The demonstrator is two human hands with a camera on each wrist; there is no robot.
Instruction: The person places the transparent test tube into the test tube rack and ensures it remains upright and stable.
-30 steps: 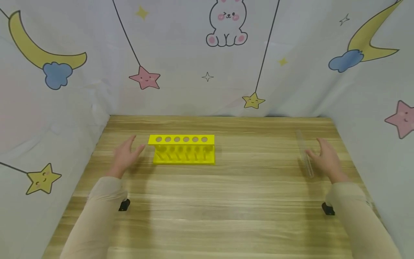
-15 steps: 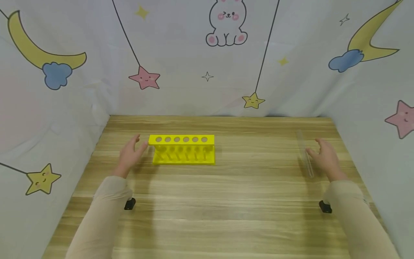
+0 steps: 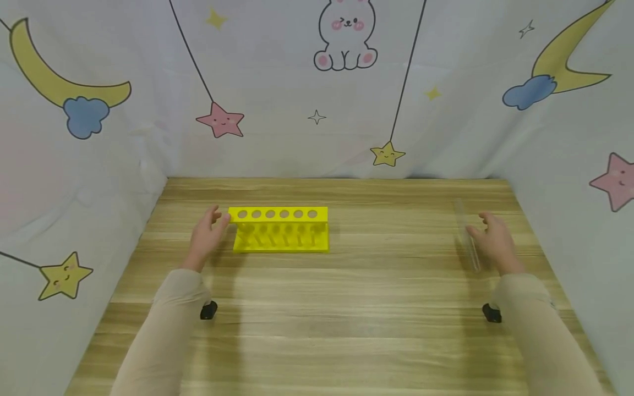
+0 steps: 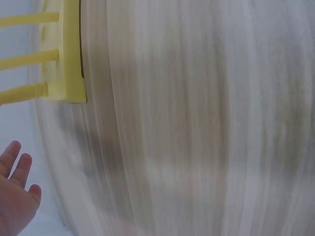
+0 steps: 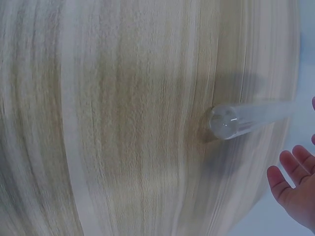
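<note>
A yellow test tube rack (image 3: 278,215) with a row of round holes stands left of centre on the table. My left hand (image 3: 207,237) is at the rack's left end, fingers slightly bent, thumb tip overlapping the top plate's corner in the head view. In the left wrist view, part of the rack (image 4: 69,59) shows its lower edge and pegs, with the fingers (image 4: 20,169) below it. A clear test tube (image 3: 466,236) lies pointing away on the right. Close on its right side is my right hand (image 3: 495,242), fingers loosely spread; the right wrist view shows the tube's near end (image 5: 225,123).
The wood-grain table (image 3: 346,330) has white printed cloth (image 3: 277,82) hanging along its back and both sides. Black wrist devices (image 3: 208,310) sit under both sleeves. Table surface lies between the rack and the tube.
My left hand has moved right, up to the rack's left end. The right hand has shifted slightly left toward the test tube. Rack and tube have stayed in place.
</note>
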